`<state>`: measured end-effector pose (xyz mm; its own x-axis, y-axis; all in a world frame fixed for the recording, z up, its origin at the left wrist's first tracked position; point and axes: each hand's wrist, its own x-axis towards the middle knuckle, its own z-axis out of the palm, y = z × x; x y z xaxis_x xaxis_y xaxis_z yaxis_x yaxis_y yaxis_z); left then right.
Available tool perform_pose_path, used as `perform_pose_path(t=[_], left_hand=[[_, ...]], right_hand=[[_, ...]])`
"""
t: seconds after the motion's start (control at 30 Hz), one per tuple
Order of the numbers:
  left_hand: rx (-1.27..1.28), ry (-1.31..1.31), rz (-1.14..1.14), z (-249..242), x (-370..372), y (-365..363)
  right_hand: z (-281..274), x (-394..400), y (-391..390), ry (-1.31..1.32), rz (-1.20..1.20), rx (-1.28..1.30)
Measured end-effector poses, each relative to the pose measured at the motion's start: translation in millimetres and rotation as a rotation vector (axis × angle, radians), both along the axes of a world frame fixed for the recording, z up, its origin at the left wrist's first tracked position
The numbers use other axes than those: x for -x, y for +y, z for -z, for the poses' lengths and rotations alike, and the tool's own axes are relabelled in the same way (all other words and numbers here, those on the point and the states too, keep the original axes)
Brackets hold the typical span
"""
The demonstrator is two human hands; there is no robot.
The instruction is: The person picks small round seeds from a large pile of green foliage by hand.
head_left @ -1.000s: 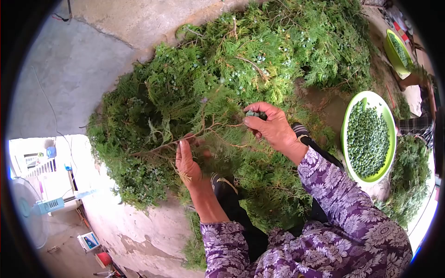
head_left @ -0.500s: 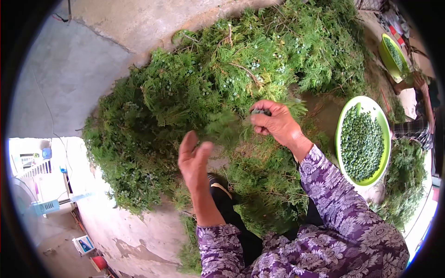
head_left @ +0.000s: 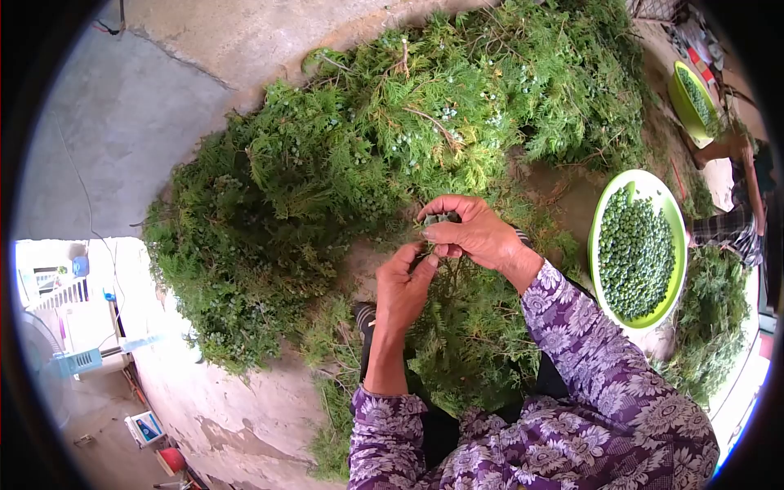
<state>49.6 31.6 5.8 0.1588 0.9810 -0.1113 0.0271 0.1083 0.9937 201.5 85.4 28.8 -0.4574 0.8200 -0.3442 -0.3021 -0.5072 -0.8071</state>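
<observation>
In the middle of the head view my two hands meet above the green foliage. My right hand (head_left: 474, 237) is curled round several small green berries (head_left: 443, 218), its thumb and fingers closed. Just below and left of it, my left hand (head_left: 402, 286) pinches with thumb and forefinger at what looks like a thin sprig, largely hidden by the fingers. A large heap of leafy branches (head_left: 392, 139) with pale berries lies beyond my hands. To the right stands a light green basin (head_left: 599, 269) holding many green berries.
Loose branches (head_left: 474, 335) lie around my legs and feet. At the upper right, another person's arm (head_left: 753, 184) is near a second green basin (head_left: 679, 106) of berries. A fan (head_left: 41, 359) and a red object (head_left: 171, 460) are at the left.
My left hand has moved right and up to my right hand, and its fingers have closed. My right hand has shifted slightly left and down. The blurred sprig between them is gone from there.
</observation>
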Motion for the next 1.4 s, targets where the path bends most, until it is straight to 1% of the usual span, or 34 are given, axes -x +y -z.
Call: perform_pose_path(t=[0.1,0.17,0.2,0.23,0.27,0.3,0.37,0.4,0.43,0.47,0.5,0.53,0.57,0.6,0.63,0.7,0.77,0.8,0.83,0.87,0.9,0.97,1.0,1.03,1.07,1.17,1.2,1.23,1.27,1.3,1.37,1.4], left_hand=[[0.007,0.055,-0.022,3,-8,-3],[0.048,-0.061,-0.085,2,-12,-4],[0.048,-0.061,-0.084,-1,-12,-5],[0.113,-0.068,-0.092,-7,-13,-6],[0.178,-0.075,-0.1,-10,-13,-6],[0.178,-0.075,-0.099,-8,-13,-6],[-0.027,0.046,-0.121,-2,-14,-6],[-0.027,0.045,-0.121,-2,-14,-5],[-0.114,0.119,-0.12,-2,-14,-5],[-0.2,0.192,-0.118,-2,-14,-5],[-0.2,0.192,-0.118,-1,-12,-5],[-0.169,0.268,-0.097,2,-10,-5],[-0.138,0.344,-0.076,2,-9,-5],[-0.138,0.343,-0.076,0,-9,-5],[-0.156,0.331,-0.064,-4,-10,-6],[-0.172,0.318,-0.052,-6,-10,-7],[-0.153,0.424,0.013,-6,-8,-7],[-0.152,0.424,0.013,-8,-8,-7],[-0.1,0.317,0.009,-12,-9,-6],[-0.05,0.209,0.005,-15,-10,-6],[-0.05,0.208,0.004,-14,-11,-6],[-0.003,0.009,-0.021,-12,-12,-7],[-0.004,0.008,-0.021,-14,-12,-8],[0.049,-0.032,-0.026,-17,-11,-9],[0.102,-0.071,-0.031,-20,-10,-9],[0.118,-0.08,-0.029,-26,-7,-11],[0.118,-0.079,-0.028,-29,-6,-14],[0.087,-0.062,0.038,-33,-5,-19],[0.055,-0.045,0.107,-35,-5,-22],[0.051,-0.047,0.114,-35,-5,-24],[0.111,-0.145,0.058,-32,-9,-29],[0.169,-0.149,0.056,-34,-3,-28]], right_hand=[[-6,3,-2,-0.048,-0.006,0.024],[-3,3,-3,-0.027,0.005,0.034],[-1,2,-2,-0.006,0.016,0.044],[0,2,-2,-0.006,0.016,0.045],[1,2,-1,0.081,0.034,0.12],[2,2,-1,0.167,0.052,0.194],[2,0,-1,0.216,0.04,0.216],[2,-1,-1,0.267,0.028,0.238],[4,-1,-1,0.267,0.028,0.238],[6,-1,0,0.227,0.019,0.187],[7,-1,0,0.188,0.011,0.137],[5,-2,-1,0.187,0.012,0.137],[1,-2,-1,0.022,-0.052,0.057],[-1,-3,-2,-0.143,-0.116,-0.024],[4,0,-2,-0.143,-0.115,-0.024],[16,7,-2,-0.433,-0.07,-0.569],[13,5,-2,-0.44,-0.085,-0.599],[0,2,-2,-0.356,-0.132,-0.319],[-7,1,-2,-0.269,-0.175,-0.041],[-6,0,-2,-0.269,-0.175,-0.042],[-3,0,-3,-0.224,-0.148,0.009],[-1,1,-4,-0.18,-0.121,0.058],[0,2,-5,-0.124,-0.091,0.112],[0,3,-6,-0.066,-0.061,0.166],[2,4,-6,-0.065,-0.06,0.165],[9,6,-7,0.004,-0.034,0.222],[9,6,-5,0.054,0.018,0.256],[12,5,-2,0.103,0.07,0.289],[28,-10,8,0.134,0.049,0.246],[25,-16,12,0.132,0.056,0.242],[16,-23,15,0.375,0.261,0.309],[11,-24,11,0.397,0.26,0.349]])
